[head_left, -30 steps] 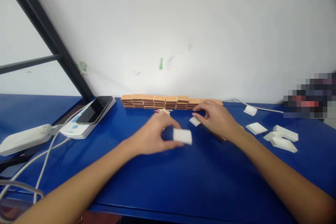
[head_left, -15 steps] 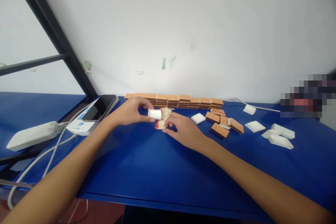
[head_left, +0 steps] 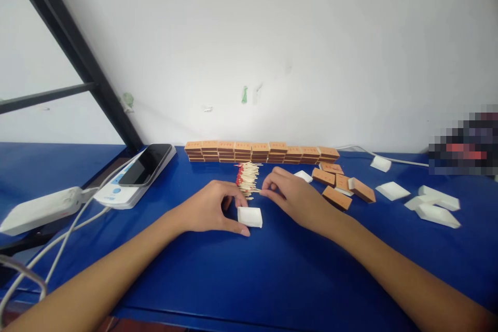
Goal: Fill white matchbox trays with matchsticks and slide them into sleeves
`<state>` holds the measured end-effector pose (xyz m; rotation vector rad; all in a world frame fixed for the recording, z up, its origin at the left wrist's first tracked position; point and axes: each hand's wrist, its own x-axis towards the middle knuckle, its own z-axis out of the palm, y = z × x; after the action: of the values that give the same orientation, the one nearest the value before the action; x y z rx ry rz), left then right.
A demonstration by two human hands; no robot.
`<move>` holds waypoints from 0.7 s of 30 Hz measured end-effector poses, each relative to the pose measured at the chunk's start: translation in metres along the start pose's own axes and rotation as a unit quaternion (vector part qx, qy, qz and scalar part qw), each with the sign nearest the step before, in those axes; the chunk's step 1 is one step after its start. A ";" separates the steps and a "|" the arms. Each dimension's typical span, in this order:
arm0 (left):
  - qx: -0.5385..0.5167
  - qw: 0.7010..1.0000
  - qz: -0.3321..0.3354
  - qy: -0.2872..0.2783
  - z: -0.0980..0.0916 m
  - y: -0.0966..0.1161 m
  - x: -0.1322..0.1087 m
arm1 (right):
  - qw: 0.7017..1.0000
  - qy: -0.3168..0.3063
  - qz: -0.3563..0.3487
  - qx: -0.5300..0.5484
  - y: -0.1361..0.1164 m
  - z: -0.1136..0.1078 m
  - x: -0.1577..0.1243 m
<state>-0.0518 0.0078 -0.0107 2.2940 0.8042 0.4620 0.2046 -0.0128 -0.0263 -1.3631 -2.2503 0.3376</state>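
Between the thumb and fingers of my left hand [head_left: 216, 209] is a small white matchbox tray [head_left: 251, 217], its hollow side up, low over the blue table. Just beyond it lies a heap of red-tipped matches [head_left: 248, 177], heads mostly to the left. My right hand [head_left: 295, 194] is at the right side of the heap, thumb and forefinger pinched on the pale ends of matches [head_left: 257, 191]; how many is too small to tell. Another white tray [head_left: 303, 176] lies behind my right hand, partly covered by it.
A stacked row of orange matchboxes [head_left: 259, 149] runs along the wall. Loose matchbox sleeves [head_left: 336, 198] and several white trays [head_left: 438, 215] lie to the right. At left are a phone [head_left: 146, 165] on a white device, a power strip [head_left: 42, 210] and cables.
My left hand has brought the white tray from over the heap to the near side. My right hand has shifted slightly right and now pinches match ends. The view has shifted slightly.
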 end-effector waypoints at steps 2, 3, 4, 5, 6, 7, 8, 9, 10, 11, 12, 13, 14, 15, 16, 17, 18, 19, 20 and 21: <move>0.022 1.000 0.005 0.012 0.001 -0.001 0.001 | 1.000 -0.006 -0.009 -0.008 0.000 -0.006 -0.002; 0.039 0.999 0.007 0.018 0.000 -0.002 0.000 | 1.000 -0.010 -0.013 -0.013 -0.001 -0.008 -0.003; 0.056 0.998 0.008 0.023 -0.002 -0.002 -0.001 | 1.000 -0.014 -0.016 -0.020 -0.002 -0.010 -0.004; 0.071 0.997 0.009 0.029 -0.003 -0.003 -0.002 | 0.999 -0.017 -0.018 -0.028 -0.003 -0.012 -0.005; 0.082 0.996 0.007 0.031 -0.005 -0.004 -0.003 | 0.999 -0.020 -0.019 -0.036 -0.005 -0.012 -0.005; 0.090 0.995 0.003 0.031 -0.005 -0.004 -0.003 | 0.999 -0.022 -0.021 -0.044 -0.006 -0.012 -0.006; 0.097 0.995 -0.002 0.029 -0.006 -0.005 -0.004 | 0.998 -0.026 -0.023 -0.051 -0.008 -0.011 -0.007; 0.101 0.995 -0.005 0.026 -0.006 -0.006 -0.005 | 0.998 -0.030 -0.026 -0.057 -0.010 -0.009 -0.008; 0.103 0.994 -0.007 0.022 -0.005 -0.006 -0.005 | 0.997 -0.037 -0.030 -0.062 -0.012 -0.007 -0.009; 0.104 0.994 -0.006 0.019 -0.004 -0.007 -0.005 | 0.996 -0.044 -0.035 -0.066 -0.014 -0.005 -0.010; 0.105 0.994 -0.002 0.019 -0.003 -0.008 -0.005 | 0.995 -0.050 -0.041 -0.070 -0.015 -0.002 -0.011; 0.105 0.994 0.006 0.020 -0.002 -0.008 -0.005 | 0.995 -0.054 -0.047 -0.072 -0.017 0.000 -0.012; 0.104 0.994 0.014 0.023 -0.001 -0.008 -0.005 | 0.995 -0.054 -0.053 -0.072 -0.019 0.002 -0.013; 0.105 0.994 0.022 0.026 0.000 -0.008 -0.005 | 0.994 -0.051 -0.060 -0.071 -0.021 0.004 -0.014; 0.106 0.993 0.029 0.030 0.000 -0.009 -0.005 | 0.994 -0.045 -0.067 -0.070 -0.022 0.005 -0.015; 0.108 0.993 0.034 0.034 0.001 -0.009 -0.005 | 0.994 -0.037 -0.072 -0.067 -0.024 0.005 -0.015; 0.111 0.992 0.039 0.037 0.001 -0.009 -0.005 | 0.995 -0.030 -0.075 -0.063 -0.025 0.006 -0.016; 0.114 0.992 0.043 0.040 0.001 -0.009 -0.005 | 0.995 -0.026 -0.077 -0.058 -0.026 0.006 -0.016; 0.116 0.991 0.046 0.042 0.001 -0.009 -0.005 | 0.995 -0.023 -0.077 -0.052 -0.027 0.007 -0.016; 0.119 0.991 0.049 0.043 0.002 -0.009 -0.005 | 0.996 -0.024 -0.075 -0.045 -0.027 0.007 -0.016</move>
<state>-0.0588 0.0090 -0.0186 2.5579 0.8283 0.5388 0.1865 -0.0392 -0.0247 -1.2327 -2.4163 0.2210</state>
